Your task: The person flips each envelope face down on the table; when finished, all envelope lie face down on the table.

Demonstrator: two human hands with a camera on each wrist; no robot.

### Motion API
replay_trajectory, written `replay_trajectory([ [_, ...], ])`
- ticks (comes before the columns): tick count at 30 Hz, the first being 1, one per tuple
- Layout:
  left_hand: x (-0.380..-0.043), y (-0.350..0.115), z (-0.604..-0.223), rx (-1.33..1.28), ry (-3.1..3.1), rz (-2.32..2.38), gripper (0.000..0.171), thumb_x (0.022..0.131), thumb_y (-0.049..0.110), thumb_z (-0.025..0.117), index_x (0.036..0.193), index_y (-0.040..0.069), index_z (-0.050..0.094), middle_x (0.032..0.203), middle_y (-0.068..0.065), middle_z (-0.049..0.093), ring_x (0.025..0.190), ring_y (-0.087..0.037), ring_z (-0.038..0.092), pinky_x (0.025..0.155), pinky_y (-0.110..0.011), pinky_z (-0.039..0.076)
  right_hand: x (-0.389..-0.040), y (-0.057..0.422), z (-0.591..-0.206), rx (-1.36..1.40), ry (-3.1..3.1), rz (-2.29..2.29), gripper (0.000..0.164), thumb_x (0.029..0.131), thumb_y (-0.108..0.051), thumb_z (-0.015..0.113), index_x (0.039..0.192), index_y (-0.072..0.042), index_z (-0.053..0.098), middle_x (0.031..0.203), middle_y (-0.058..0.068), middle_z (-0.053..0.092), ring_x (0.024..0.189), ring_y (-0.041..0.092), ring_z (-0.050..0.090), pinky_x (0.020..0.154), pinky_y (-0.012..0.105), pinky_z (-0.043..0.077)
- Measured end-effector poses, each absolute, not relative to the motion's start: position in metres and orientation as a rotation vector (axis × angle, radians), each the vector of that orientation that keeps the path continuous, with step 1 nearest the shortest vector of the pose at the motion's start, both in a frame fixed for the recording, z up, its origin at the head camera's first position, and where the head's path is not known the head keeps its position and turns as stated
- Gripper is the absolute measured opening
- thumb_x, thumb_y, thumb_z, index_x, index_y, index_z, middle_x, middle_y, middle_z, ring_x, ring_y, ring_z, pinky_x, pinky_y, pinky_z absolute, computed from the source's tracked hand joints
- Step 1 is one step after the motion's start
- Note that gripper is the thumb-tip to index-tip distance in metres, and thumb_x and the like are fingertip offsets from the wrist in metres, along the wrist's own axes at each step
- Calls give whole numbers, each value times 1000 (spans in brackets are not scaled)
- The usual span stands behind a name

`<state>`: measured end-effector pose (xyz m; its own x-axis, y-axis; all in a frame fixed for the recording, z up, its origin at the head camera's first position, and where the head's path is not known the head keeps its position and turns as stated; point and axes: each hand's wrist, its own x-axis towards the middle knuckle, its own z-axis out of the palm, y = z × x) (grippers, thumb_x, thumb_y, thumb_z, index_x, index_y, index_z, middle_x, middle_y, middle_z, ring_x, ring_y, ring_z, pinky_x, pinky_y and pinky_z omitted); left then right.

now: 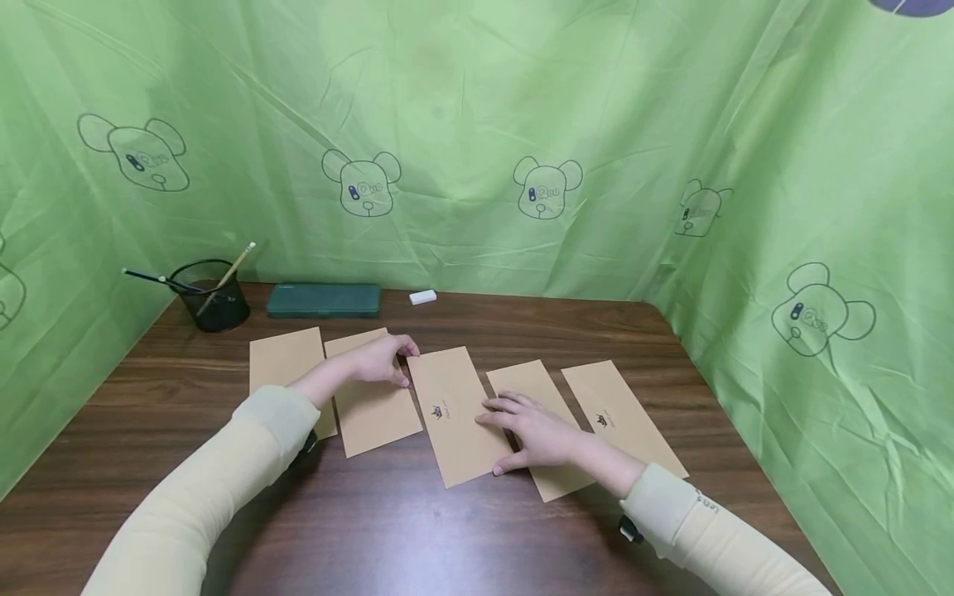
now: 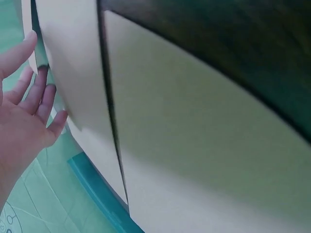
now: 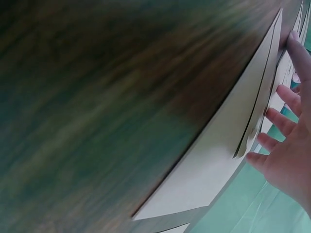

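Observation:
Several tan paper envelopes lie side by side on the table. The middle envelope [image 1: 455,430] bears a small dark crown print. My left hand [image 1: 375,361] reaches across the second envelope [image 1: 376,418] from the left, its fingertips at the middle envelope's upper left corner. In the left wrist view, the left hand's fingers [image 2: 41,94] are spread and loosely bent beside that corner. My right hand [image 1: 540,432] lies over the fourth envelope [image 1: 522,372], fingertips on the middle envelope's right edge and thumb near its lower right corner. The right hand's fingers [image 3: 279,119] are spread in the right wrist view.
The leftmost envelope [image 1: 283,356] and the rightmost envelope [image 1: 626,414] flank the row. Behind stand a black mesh pen cup [image 1: 224,310] with pencils, a dark green case [image 1: 324,300] and a white eraser [image 1: 422,296]. Green curtains [image 1: 462,124] surround the wooden table [image 1: 373,530].

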<state>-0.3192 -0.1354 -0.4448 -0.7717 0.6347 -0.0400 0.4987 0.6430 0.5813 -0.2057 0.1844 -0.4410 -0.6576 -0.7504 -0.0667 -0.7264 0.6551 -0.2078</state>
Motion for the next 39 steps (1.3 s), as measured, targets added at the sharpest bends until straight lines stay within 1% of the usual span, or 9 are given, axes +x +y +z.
replay_trajectory([
  [3,-320,-135,-445,944,2602,851,55,72,6,78,120,-3,52,115,-17,59,111,-31,53,101,-45,39,-206,184,-442,-1242,2719,-249,79,74,-59,69,139,-19,47,148,9,38,138,38,28,111,53,23],
  [8,-322,-135,-444,1052,2596,892,59,72,2,77,125,3,51,113,-13,61,105,-28,56,96,-45,40,-207,184,-441,-1252,2696,-297,80,75,-56,71,141,-18,44,148,11,37,138,39,26,111,54,22],
  [16,-325,-136,-436,1179,2649,875,36,78,8,74,112,6,63,112,-6,65,107,-28,55,98,-49,36,-206,181,-438,-1239,2653,-359,87,73,-55,72,145,-20,38,150,13,33,138,39,26,110,57,21],
  [20,-327,-137,-430,1170,2671,872,32,78,11,74,109,9,66,111,-4,66,109,-27,57,99,-46,39,-206,180,-436,-1232,2625,-359,92,73,-56,72,148,-23,31,152,10,30,139,31,27,112,50,23],
  [23,-329,-137,-426,1175,2687,873,29,80,15,74,108,10,67,110,-3,67,110,-25,58,99,-44,41,-207,180,-431,-1236,2592,-413,95,73,-52,74,150,-23,27,153,8,28,140,24,28,112,43,26],
  [25,-331,-136,-423,1179,2704,875,28,81,17,73,107,9,67,109,-2,68,110,-24,59,98,-44,42,-208,180,-427,-1238,2576,-470,95,73,-47,77,150,-23,26,153,8,29,140,22,28,111,42,29],
  [28,-332,-136,-418,1146,2723,903,28,82,20,73,107,8,67,105,-1,69,108,-23,60,97,-44,43,-209,180,-421,-1248,2571,-529,95,74,-40,78,150,-23,24,153,7,29,139,20,28,109,42,32],
  [33,-335,-136,-411,1057,2764,939,23,82,21,73,102,10,68,94,4,70,99,-19,62,93,-43,44,-210,179,-410,-1313,2595,-555,95,76,-35,77,151,-23,20,152,-3,30,137,15,31,108,37,34],
  [39,-339,-135,-406,1019,2812,964,16,83,24,73,93,12,68,78,7,63,87,-22,61,83,-37,43,-209,177,-399,-1369,2599,-612,94,78,-29,75,152,-24,17,150,-4,32,129,16,43,103,36,40],
])
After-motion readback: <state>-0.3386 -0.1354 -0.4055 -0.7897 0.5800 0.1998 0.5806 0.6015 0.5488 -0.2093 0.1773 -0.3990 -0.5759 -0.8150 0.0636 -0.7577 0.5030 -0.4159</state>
